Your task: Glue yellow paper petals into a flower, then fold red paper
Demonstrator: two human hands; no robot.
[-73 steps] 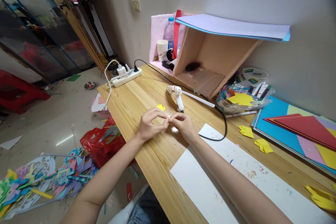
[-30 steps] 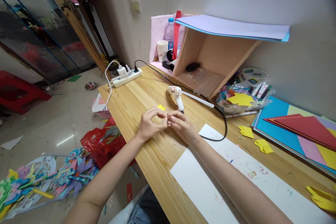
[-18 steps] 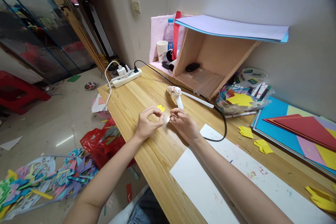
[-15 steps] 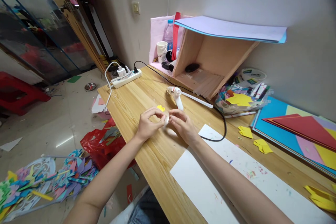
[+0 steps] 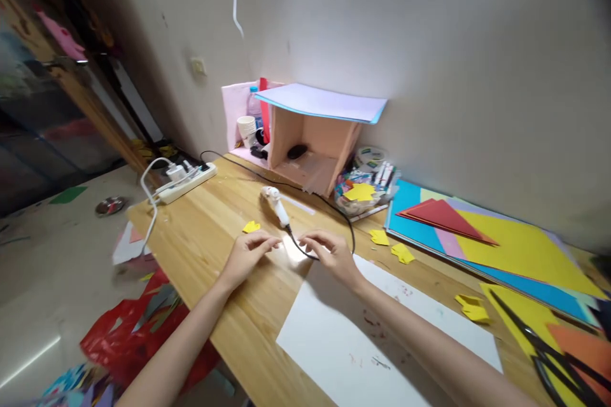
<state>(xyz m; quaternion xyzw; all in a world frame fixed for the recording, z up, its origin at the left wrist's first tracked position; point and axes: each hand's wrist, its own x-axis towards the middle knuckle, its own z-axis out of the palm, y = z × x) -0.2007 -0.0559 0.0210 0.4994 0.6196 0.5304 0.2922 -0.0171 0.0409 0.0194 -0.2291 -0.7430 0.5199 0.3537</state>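
My left hand (image 5: 248, 255) is over the wooden tabletop, its thumb and index fingertip brought together. Whether a small thing sits in that pinch is too blurred to see. To its right, my right hand (image 5: 334, 259) has thumb and fingers curled towards each other, and what they hold, if anything, cannot be made out. A bright white patch (image 5: 293, 253) shows on the table between the hands. Just beyond lies a white hot glue gun (image 5: 277, 205) with its black cord (image 5: 354, 229) looping behind my right hand. A folded yellow paper piece (image 5: 251, 227) rests near my left fingers.
White paper sheet (image 5: 329, 337) lies under my right forearm. Black scissors (image 5: 539, 343) and coloured sheets (image 5: 525, 241) are at right. An open cardboard box (image 5: 310, 133), a basket of markers (image 5: 363, 191) and a power strip (image 5: 188, 183) stand further back. A red bag (image 5: 133, 343) is on the floor.
The view has swung right and up, bringing the scissors in. My hands have moved apart; the small whitish thing earlier between their fingertips is no longer distinct. The glue gun's handle now points towards my hands.
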